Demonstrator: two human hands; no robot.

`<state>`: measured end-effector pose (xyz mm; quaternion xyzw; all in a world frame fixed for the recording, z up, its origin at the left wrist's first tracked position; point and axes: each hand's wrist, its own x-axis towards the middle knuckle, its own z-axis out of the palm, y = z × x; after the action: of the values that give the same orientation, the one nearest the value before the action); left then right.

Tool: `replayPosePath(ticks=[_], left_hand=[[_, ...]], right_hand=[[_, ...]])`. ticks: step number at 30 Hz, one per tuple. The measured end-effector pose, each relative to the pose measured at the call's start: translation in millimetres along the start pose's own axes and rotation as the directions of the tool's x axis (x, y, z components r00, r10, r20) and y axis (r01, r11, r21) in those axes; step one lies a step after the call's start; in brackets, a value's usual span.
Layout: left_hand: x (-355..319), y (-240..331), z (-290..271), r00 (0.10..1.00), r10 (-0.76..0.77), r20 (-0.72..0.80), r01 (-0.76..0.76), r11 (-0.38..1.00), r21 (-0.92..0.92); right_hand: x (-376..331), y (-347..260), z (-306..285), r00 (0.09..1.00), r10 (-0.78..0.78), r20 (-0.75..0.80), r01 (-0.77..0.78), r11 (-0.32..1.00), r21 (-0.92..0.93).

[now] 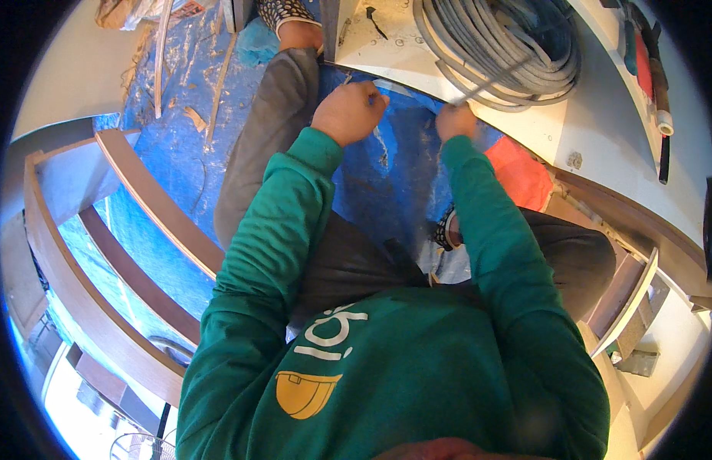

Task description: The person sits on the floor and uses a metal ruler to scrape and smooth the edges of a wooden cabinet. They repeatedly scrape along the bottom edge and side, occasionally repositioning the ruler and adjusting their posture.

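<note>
My left hand [351, 113] is closed, with thumb and fingers curled together near the front edge of a white board [394, 57]. What it grips, if anything, is hidden. My right hand [456, 123] is closed at the same edge, farther right. A thin grey rod-like tool [498, 77], smeared by motion, slants up and right from its fingers, across the front of a coil of grey cable [479, 46]. A pale strip [413, 96] runs along the board's edge between the hands. Below them lies a blue sheet [390, 161].
An orange-red cloth [518, 170] lies right of my right forearm. Hand tools [653, 69] rest at the far right. A black cable tie-like piece [377, 23] sits on the board. Wooden strips [163, 57] lie on the floor sheet, and a wooden frame [103, 261] stands left.
</note>
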<state>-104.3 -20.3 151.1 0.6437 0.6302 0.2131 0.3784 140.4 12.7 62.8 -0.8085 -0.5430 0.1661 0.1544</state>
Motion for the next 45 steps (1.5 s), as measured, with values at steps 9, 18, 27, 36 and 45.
replayPosePath(ticks=[9,18,27,36,45], left_hand=[[8,-13,-8,0.973,-0.073,-0.22,0.056,0.995,-0.083],[15,-31,-12,0.938,-0.135,-0.318,0.086,0.983,-0.165],[22,-41,-12,0.906,-0.251,-0.342,0.116,0.922,-0.37],[21,-52,-14,0.891,-0.306,-0.337,0.145,0.892,-0.427],[22,-44,-14,0.899,-0.285,-0.332,0.122,0.892,-0.436]], right_hand=[[-30,-102,53,0.968,-0.153,0.198,0.135,0.985,0.104],[-14,-76,26,0.9,-0.247,0.358,0.119,0.932,0.343],[-6,-100,58,0.818,-0.195,0.542,-0.168,0.82,0.548],[-22,-144,54,0.899,-0.322,0.296,0.262,0.938,0.225],[15,11,-3,0.926,0.157,0.342,-0.311,0.832,0.46]])
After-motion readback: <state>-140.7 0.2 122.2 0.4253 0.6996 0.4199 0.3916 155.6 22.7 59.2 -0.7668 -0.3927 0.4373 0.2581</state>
